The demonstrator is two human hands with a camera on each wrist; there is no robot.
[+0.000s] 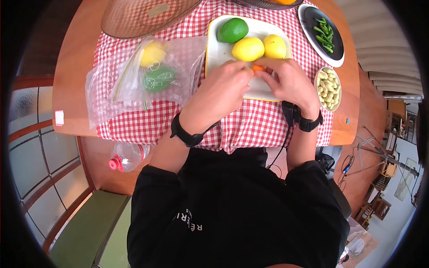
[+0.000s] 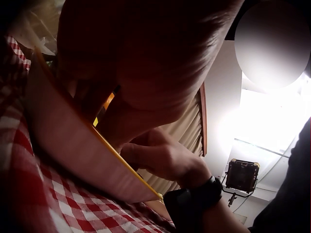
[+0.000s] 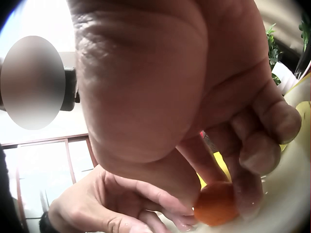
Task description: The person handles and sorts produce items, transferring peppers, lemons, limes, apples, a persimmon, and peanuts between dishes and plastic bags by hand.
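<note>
Both hands meet over the near part of a white tray (image 1: pixel 263 94) with a yellow rim. My right hand (image 1: pixel 292 82) pinches a small, smooth orange fruit (image 3: pixel 216 204) between thumb and fingers, low over the tray. Close against it from the other side comes my left hand (image 1: pixel 221 87), its fingers bent toward the fruit; whether they grip it I cannot tell. Just beyond the hands lie two lemons, the left lemon (image 1: pixel 248 49) and the right lemon (image 1: pixel 275 46). A green fruit (image 1: pixel 233 30) sits at the tray's far left.
Left of the tray lies a clear printed plastic bag (image 1: pixel 185 53) with a yellow fruit (image 1: pixel 153 53) and a green fruit (image 1: pixel 160 79) inside. A brown basket (image 1: pixel 125 22) stands behind it. On the right are a plate (image 1: pixel 308 27) of green chillies and a bowl (image 1: pixel 317 89) of peanuts.
</note>
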